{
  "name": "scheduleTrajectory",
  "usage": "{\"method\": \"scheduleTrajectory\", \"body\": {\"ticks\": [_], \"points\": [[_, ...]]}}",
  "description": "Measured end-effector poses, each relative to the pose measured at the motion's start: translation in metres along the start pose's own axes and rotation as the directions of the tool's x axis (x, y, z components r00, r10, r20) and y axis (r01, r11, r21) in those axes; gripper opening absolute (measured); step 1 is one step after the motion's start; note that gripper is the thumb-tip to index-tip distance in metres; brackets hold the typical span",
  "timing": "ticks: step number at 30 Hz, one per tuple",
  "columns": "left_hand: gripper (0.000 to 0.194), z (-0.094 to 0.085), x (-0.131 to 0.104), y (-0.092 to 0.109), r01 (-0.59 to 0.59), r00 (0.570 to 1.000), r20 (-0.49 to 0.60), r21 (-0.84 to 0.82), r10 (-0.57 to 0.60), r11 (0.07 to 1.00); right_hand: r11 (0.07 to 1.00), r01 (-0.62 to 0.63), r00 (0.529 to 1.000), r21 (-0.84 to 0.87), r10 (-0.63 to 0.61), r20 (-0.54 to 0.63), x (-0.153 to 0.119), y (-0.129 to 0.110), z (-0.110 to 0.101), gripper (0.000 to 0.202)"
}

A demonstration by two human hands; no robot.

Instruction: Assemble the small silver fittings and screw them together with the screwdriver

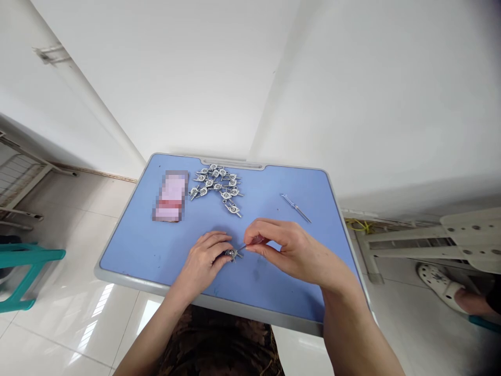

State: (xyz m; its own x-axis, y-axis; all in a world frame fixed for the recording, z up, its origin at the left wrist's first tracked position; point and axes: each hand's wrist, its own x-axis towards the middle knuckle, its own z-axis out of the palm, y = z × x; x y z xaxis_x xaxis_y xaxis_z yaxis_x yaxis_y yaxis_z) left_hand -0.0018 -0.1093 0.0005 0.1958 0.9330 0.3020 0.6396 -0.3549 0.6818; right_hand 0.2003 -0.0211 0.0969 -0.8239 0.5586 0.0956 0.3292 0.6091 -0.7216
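Note:
On a small blue table (156, 250), my left hand (205, 258) pinches a small silver metal fitting (233, 254) against the tabletop. My right hand (282, 245) grips a thin screwdriver (250, 244) with a clear reddish handle, its tip touching the fitting. A pile of several similar metal fittings (217, 187) lies at the far middle of the table. A second thin screwdriver (295, 207) with a clear handle lies alone at the far right.
A blurred pink and white packet (170, 196) lies at the far left of the table. White walls meet in a corner behind. A teal stool (23, 271) stands on the left floor; another person's white-shod foot (440, 287) is at the right.

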Motion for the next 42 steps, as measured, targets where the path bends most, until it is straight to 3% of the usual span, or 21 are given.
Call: {"method": "scheduleTrajectory", "body": {"ticks": [6,8,14,19,25,30,35,40,42], "points": [[0.017,-0.002,0.002,0.002,-0.012,1.0,-0.01,-0.002,0.012,1.0,0.937,0.036,0.996,-0.348,-0.064,-0.069,0.002,-0.003,0.008,0.013],[0.018,-0.002,0.002,0.002,-0.022,1.0,-0.015,-0.003,0.022,1.0,0.918,0.038,0.996,-0.395,-0.068,-0.062,0.002,-0.006,0.009,0.015],[0.016,-0.001,0.001,-0.001,-0.027,0.999,-0.018,0.0,0.027,1.0,0.966,0.083,0.995,-0.245,-0.094,-0.03,0.002,-0.009,0.009,0.029],[0.018,-0.001,0.002,-0.001,-0.031,0.999,-0.014,0.002,0.031,1.0,0.945,0.077,0.99,-0.317,-0.111,-0.09,0.009,-0.006,0.019,0.014],[0.016,-0.001,0.003,-0.001,-0.022,1.0,-0.015,0.002,0.022,1.0,0.974,0.206,0.978,-0.1,-0.209,-0.02,0.012,-0.009,0.017,0.028],[0.017,0.001,0.003,-0.004,-0.027,0.999,-0.031,0.013,0.027,1.0,0.959,0.254,0.963,-0.121,-0.263,-0.058,0.015,-0.008,0.02,0.021],[0.015,0.002,0.004,-0.006,-0.053,0.998,-0.045,0.015,0.054,0.998,0.952,0.147,0.978,-0.267,-0.18,-0.106,0.013,0.001,0.019,0.025],[0.015,-0.001,0.004,-0.006,-0.035,0.999,-0.03,0.019,0.036,0.999,0.989,0.114,0.992,-0.093,-0.119,-0.051,0.011,0.004,0.008,0.034],[0.015,-0.001,0.004,-0.005,-0.025,0.999,-0.023,0.018,0.025,1.0,0.989,0.093,0.993,-0.111,-0.1,-0.065,0.013,0.003,0.008,0.03]]}}
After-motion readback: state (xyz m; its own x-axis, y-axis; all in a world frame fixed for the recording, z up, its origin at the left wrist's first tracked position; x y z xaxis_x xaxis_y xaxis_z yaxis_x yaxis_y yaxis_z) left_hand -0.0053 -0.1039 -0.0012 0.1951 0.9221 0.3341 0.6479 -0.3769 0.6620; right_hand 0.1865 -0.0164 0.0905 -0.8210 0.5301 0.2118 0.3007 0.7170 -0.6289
